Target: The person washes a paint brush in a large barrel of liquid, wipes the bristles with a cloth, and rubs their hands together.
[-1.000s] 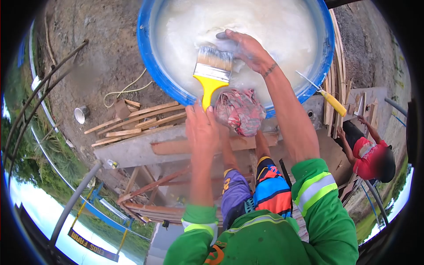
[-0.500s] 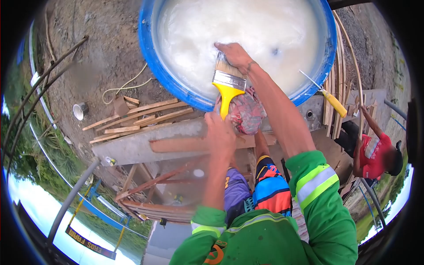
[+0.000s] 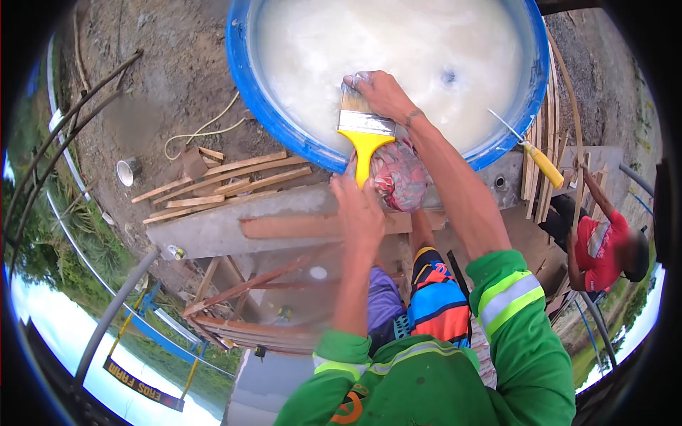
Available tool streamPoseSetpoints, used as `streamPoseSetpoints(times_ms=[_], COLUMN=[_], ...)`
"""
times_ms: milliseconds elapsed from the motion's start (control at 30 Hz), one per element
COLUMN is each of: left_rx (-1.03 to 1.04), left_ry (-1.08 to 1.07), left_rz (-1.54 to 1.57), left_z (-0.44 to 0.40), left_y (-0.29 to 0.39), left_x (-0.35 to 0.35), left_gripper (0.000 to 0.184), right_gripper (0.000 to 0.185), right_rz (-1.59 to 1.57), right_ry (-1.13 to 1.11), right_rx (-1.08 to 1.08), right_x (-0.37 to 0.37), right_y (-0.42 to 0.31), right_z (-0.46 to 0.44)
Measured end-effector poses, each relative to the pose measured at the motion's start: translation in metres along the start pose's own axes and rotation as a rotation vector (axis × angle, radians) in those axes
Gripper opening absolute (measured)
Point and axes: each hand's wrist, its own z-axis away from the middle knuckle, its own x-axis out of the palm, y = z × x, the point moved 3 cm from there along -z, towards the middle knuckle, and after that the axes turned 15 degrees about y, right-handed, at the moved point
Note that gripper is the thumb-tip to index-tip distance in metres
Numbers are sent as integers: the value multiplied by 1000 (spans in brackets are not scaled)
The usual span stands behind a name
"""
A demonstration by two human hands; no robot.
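Plainly, the paintbrush [image 3: 366, 123] lies between left fingers [image 3: 352, 192] clasping its handle [image 3: 364, 148] and right fingers [image 3: 365, 86] grasping its bristles [image 3: 352, 101]

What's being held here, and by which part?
A yellow-handled paintbrush: the left hand grips its handle end, the right hand its bristles.

Paintbrush [image 3: 365, 145], 1 pc.; blue tub [image 3: 245, 67], 1; cloth bundle [image 3: 400, 181], 1; yel.-hdl. tool [image 3: 543, 165], 1; sign [image 3: 142, 384], 1; co-worker [image 3: 598, 245], 1; wood strips [image 3: 234, 170], sev., exact no. unclear from where I stand.

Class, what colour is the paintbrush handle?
The paintbrush handle is yellow, best seen in the head view.
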Motion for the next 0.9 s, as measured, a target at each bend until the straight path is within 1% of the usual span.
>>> streamPoseSetpoints(times_ms=[67,167,267,367,467,533,600,633,700,800,867,900], left_rx=[-22,-49,-25,-14,-42,-44,-45,-43,-35,-55,-54,-44], left_ry=[4,3,38,77,63,63,76,84,92,72,61,58], left_rz=[-1,-21,-54,-45,-63,-66,-113,-133,-105,-91,-114,-137], left_z=[1,3,5,3,2,0,3,3,3,3,1,2], left_y=[0,-2,-4,-2,0,4,-3,-5,-5,-3,-3,-5], left_x=[2,3,4,4,3,2,5,6,6,5,5,6], left_gripper=[41,42,42,43,44,44,44,44,42,42,42,42], right_gripper=[49,51,53,50,47,47,46,45,40,36,31,32], right_rz=[-60,-19,49,179,311,226,21,-162,-25,-437,-446,-369], right_ry=[15,1,-79,-96,-96,-75,34,115,335,509,358,317], right_rx=[196,201,-206,-218,-151,-104,121,175,288,432,352,261], right_x=[0,-10,-12,-5,13,11,9,5,-12,-15,-25,-34], right_y=[6,-4,-32,-31,-22,-10,32,51,77,89,67,36], right_z=[-4,-5,10,-2,-12,-18,-43,-49,-56,-53,-41,-25])
